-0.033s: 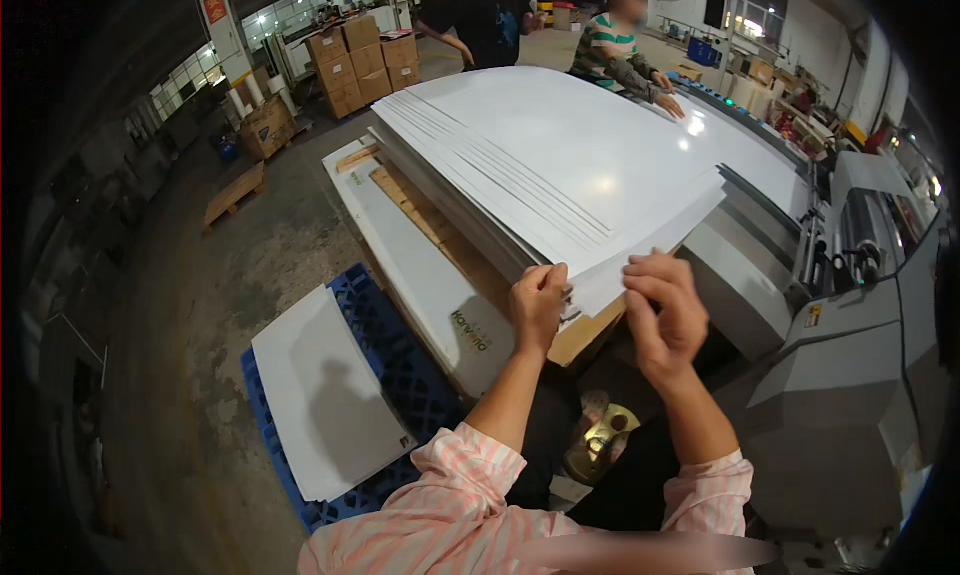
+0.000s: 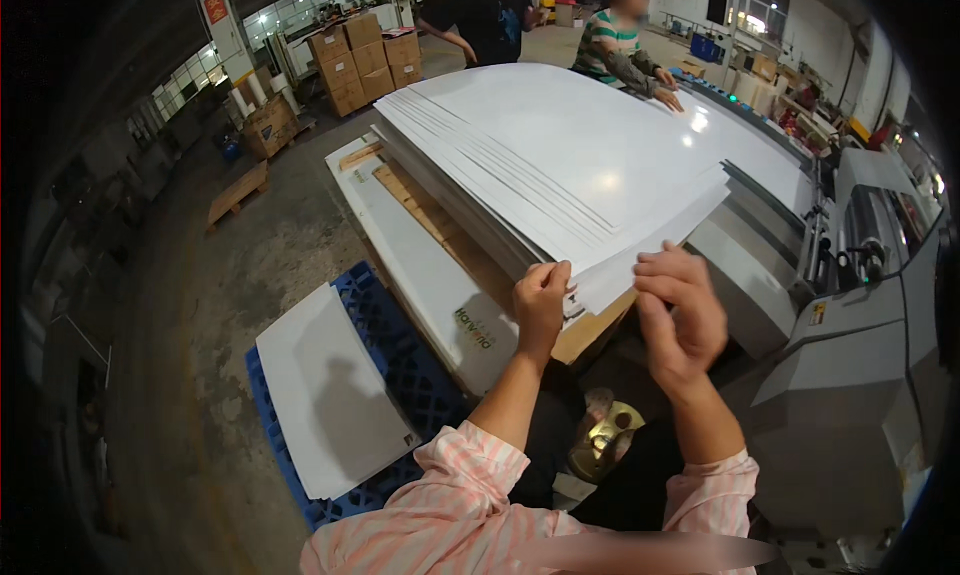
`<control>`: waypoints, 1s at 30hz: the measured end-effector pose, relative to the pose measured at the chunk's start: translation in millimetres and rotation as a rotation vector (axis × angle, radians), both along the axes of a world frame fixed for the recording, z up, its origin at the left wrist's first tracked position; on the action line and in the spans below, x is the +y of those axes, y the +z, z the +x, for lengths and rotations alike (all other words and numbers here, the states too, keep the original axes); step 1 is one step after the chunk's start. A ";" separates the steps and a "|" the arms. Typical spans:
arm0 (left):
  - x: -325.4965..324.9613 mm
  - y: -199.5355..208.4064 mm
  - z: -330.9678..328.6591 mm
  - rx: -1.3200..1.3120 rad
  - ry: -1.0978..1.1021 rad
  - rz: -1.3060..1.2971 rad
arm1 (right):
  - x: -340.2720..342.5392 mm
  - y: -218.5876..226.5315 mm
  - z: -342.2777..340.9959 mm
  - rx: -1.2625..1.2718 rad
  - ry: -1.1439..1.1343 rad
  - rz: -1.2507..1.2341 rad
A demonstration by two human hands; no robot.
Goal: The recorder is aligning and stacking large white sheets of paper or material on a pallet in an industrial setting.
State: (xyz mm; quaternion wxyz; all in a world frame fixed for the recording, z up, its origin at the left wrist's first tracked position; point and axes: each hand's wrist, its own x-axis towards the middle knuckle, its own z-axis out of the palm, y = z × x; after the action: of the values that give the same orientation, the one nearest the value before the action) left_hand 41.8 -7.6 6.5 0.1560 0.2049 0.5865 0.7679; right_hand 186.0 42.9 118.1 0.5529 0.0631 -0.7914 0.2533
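Large glossy white sheets [image 2: 520, 145] lie in a broad, fanned stack in front of me. My left hand [image 2: 541, 300] is closed in a pinch on the near corner of the sheets, its thumb and fingers pressed together at the edge. Just right of that corner my right hand [image 2: 684, 315] hovers with loosely curled fingers, thumb apart from them and nothing visible in it. Its fingertips are close to the sheets' near edge; whether they touch it I cannot tell.
A grey machine [image 2: 835, 375] stands close on my right. A blue plastic pallet [image 2: 425, 405] at lower left bears smaller white sheets [image 2: 335, 395]. Across the stack, a co-worker in a striped shirt [image 2: 610, 50] rests hands on the far side; another person in black [image 2: 490, 25] stands near cardboard boxes [image 2: 365, 60].
My right hand has shifted slightly to the right, a little away from the sheets' edge. The left hand keeps its pinch on the corner.
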 end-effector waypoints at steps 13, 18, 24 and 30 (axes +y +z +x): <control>-0.2 -16.6 -10.5 0.042 0.011 0.125 | -53.7 29.6 41.9 0.202 0.445 -0.247; 2.6 -8.2 -2.5 0.007 -0.011 0.122 | -30.9 46.7 47.2 0.152 0.532 -0.012; -0.6 -7.8 -2.4 0.034 -0.003 0.097 | -55.0 29.9 55.7 0.211 0.384 -0.219; 1.4 -8.4 -0.7 0.009 -0.019 0.131 | -57.3 34.1 61.5 0.168 0.312 -0.199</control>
State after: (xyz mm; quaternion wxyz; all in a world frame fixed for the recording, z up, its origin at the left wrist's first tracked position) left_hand 41.1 -6.2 -1.9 0.1466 0.2237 0.5336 0.8024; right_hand 247.5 -14.3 152.1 0.5745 0.1506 -0.6942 0.4067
